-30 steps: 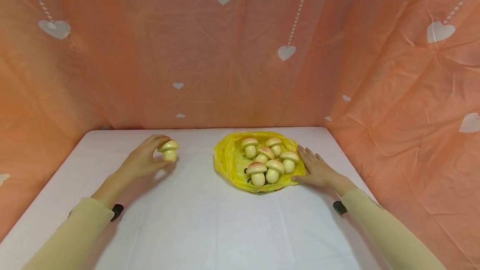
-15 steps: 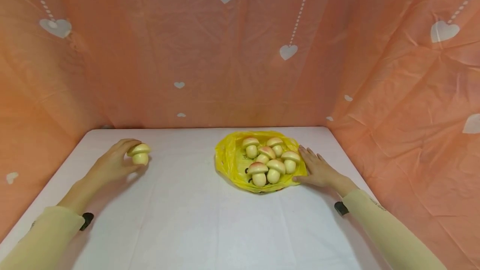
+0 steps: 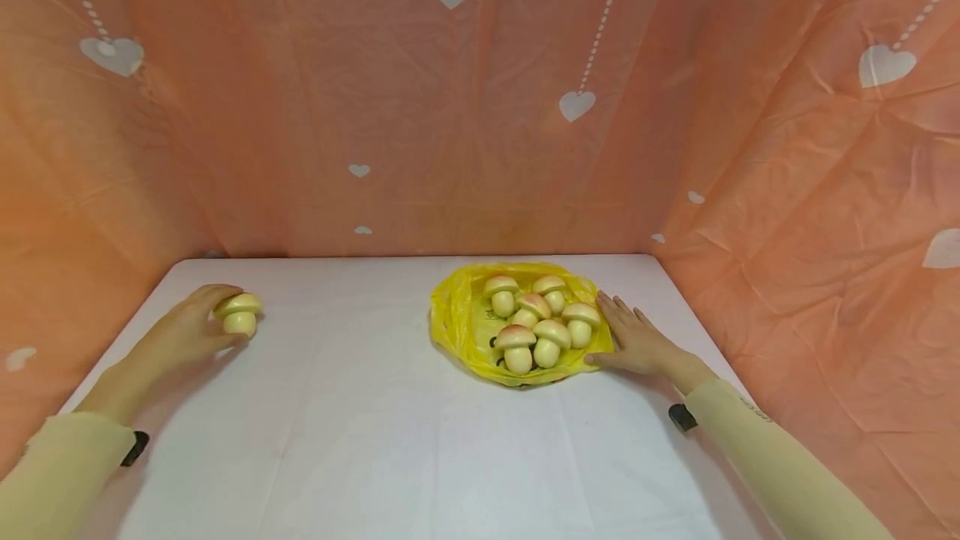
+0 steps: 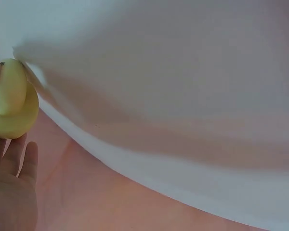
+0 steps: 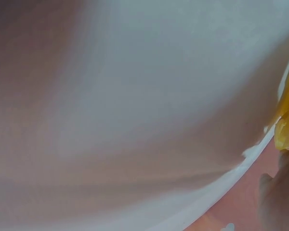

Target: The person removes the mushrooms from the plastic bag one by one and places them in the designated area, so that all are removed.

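At the far left of the table, my left hand (image 3: 183,330) pinches a pale yellow toy mushroom (image 3: 240,317) between thumb and fingers. The left wrist view shows the same mushroom (image 4: 12,103) at its left edge, its stem by the thumb and its cap against the fingertips. My right hand (image 3: 637,342) rests with straight fingers on the right rim of a yellow plastic bag (image 3: 450,319). Several more mushrooms (image 3: 549,344) with pinkish caps lie inside the spread bag. In the right wrist view only a bit of the bag (image 5: 286,132) and part of the hand show.
A white cloth covers the table (image 3: 360,440). Orange curtains (image 3: 480,148) with white hearts hang behind it and along both sides. The left hand is close to the table's left edge, the right hand near the right edge.
My left hand has carried the mushroom leftward across the table, from left of centre to near the left edge. The right hand and the bag have stayed in place.
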### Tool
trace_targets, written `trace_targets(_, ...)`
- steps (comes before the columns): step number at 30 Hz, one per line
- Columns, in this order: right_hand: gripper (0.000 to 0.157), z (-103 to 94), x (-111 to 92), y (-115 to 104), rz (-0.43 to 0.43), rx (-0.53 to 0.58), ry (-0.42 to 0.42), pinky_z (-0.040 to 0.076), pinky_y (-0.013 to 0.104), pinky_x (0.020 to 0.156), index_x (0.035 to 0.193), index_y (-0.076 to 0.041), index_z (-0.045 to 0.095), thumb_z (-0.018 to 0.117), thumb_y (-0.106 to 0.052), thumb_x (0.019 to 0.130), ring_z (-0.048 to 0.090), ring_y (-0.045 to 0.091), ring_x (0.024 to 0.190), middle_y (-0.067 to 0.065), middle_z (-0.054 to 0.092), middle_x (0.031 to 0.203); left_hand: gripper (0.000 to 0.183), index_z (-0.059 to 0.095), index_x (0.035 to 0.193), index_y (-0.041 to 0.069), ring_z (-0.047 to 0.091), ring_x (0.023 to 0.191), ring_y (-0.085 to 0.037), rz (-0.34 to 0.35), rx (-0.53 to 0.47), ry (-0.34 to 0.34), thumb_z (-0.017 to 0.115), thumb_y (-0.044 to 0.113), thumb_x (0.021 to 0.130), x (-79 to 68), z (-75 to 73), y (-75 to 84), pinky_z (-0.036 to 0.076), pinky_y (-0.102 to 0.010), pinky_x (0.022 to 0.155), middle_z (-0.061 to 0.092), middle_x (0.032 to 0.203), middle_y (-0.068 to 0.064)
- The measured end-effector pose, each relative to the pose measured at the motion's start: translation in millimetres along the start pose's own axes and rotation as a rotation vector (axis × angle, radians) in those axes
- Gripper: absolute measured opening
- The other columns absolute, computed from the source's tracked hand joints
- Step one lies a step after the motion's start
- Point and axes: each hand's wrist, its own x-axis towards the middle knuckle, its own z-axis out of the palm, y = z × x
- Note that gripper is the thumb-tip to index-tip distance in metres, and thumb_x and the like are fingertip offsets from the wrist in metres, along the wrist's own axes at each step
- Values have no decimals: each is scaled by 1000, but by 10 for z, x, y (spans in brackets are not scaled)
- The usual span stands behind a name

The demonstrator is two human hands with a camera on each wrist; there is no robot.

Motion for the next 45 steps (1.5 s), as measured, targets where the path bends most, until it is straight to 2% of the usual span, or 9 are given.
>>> trace_targets(1,112,5,1,2,0,0,0,5,69,123,164,4,12,67,-63,93,5,49,157,21,6,173,66,56,131,-6,53,111,-41,-2,-5,2,91,11,77,-8,-7,-12,29,-14,90,56,127,-25)
trace_targets(3,113,16,1,5,-1,0,0,5,69,123,164,4,12,67,-64,92,6,49,156,21,6,173,67,55,132,-6,52,111,-42,-14,-7,1,90,10,77,-18,-17,-34,31,-17,94,56,127,-27)
trace_targets(6,113,25,2,9,-1,-5,-1,5,69,123,164,4,12,67,-64,92,6,49,156,21,6,173,69,53,135,-7,52,115,-47,-38,3,-6,89,9,78,-24,-26,-57,38,-38,101,56,130,-30)
trace_targets(9,113,21,1,13,0,-12,-2,5,68,123,164,4,12,67,-64,93,6,49,156,21,6,173,72,50,139,-8,49,118,-55,-53,15,-27,88,7,80,-24,-40,-64,38,-66,96,53,133,-35)
trace_targets(11,113,15,1,13,0,-15,-1,5,68,124,164,4,11,67,-63,93,7,48,157,21,6,173,73,48,141,-9,48,119,-59,-54,16,-36,87,6,80,-19,-49,-59,37,-71,94,52,134,-37)
trace_targets(19,113,8,12,16,-11,1,5,5,68,124,164,4,10,69,-60,92,7,49,157,21,6,173,77,47,146,-8,55,111,-57,-62,49,-72,86,6,81,4,-94,-12,43,-67,88,54,134,-41)
trace_targets(26,113,24,12,48,-14,-7,8,5,69,123,164,4,11,69,-61,92,7,49,156,21,6,173,80,43,150,-8,53,114,-58,-84,35,-101,85,8,83,8,-96,-13,42,-70,91,50,138,-42)
trace_targets(45,115,35,12,65,-9,-11,2,5,68,123,164,4,10,68,-63,92,6,48,157,21,6,173,83,41,150,-11,49,116,-59,-41,26,-62,85,3,81,-16,-64,-29,39,-73,94,48,139,-43)
